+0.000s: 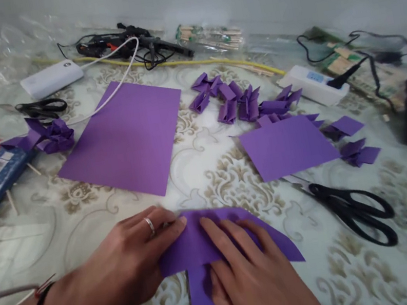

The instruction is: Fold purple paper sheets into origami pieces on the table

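Close in front of me a folded sheet of purple paper (281, 244) lies on the table, one strip of it (203, 298) running down toward me. My left hand (128, 261), with a ring and a dark wristband, is closed on the sheet's left end, thumb along its upper edge. My right hand (248, 270) rests on the middle of the sheet, its fingers stretched out and slightly apart. Its palm hides part of the fold. Black-handled scissors (349, 206) lie to the right, blades partly under a smaller purple sheet (288, 147).
Beyond my hands lies a large purple sheet (128, 136). Folded purple pieces (247, 101) sit at the back right, another cluster (54, 136) at left by a second pair of scissors (42, 107). A white power bank (53, 79), its cable, a power strip (315, 84) and a black tripod-like device (134, 42) stand behind.
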Demonstrator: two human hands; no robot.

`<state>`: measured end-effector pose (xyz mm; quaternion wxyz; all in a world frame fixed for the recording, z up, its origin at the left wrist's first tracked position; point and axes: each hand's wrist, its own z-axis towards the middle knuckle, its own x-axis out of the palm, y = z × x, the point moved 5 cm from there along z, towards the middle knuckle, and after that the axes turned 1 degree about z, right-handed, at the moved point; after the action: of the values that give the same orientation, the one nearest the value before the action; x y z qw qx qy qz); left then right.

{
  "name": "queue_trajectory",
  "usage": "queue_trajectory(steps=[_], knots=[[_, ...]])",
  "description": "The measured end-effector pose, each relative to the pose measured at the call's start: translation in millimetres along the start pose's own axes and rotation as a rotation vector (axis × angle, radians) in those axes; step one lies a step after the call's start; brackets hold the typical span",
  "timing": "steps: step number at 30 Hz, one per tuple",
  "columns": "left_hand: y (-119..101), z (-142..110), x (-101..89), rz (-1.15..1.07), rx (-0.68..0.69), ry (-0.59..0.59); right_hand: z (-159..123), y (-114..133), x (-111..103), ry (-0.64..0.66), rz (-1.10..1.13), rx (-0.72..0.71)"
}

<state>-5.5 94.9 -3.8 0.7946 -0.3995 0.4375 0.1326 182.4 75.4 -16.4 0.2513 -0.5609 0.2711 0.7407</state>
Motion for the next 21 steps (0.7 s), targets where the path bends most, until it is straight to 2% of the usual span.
queue_trajectory(steps=[4, 10, 15, 21], knots=[[-2, 3, -1.1, 0.008, 0.008, -0.004, -10, -1, 12, -0.01, -0.013, -0.022], [-4, 10, -9.2, 0.064, 0.02, 0.116, -18, -3, 18, -0.062, 0.008, -0.031], [-5, 7, -9.1, 0.108, 0.044, 0.205, -18, -2, 21, -0.047, 0.001, -0.022], [-9, 1, -10.5, 0.142, 0.055, 0.227, -21, -2, 11, -0.016, 0.001, -0.057]])
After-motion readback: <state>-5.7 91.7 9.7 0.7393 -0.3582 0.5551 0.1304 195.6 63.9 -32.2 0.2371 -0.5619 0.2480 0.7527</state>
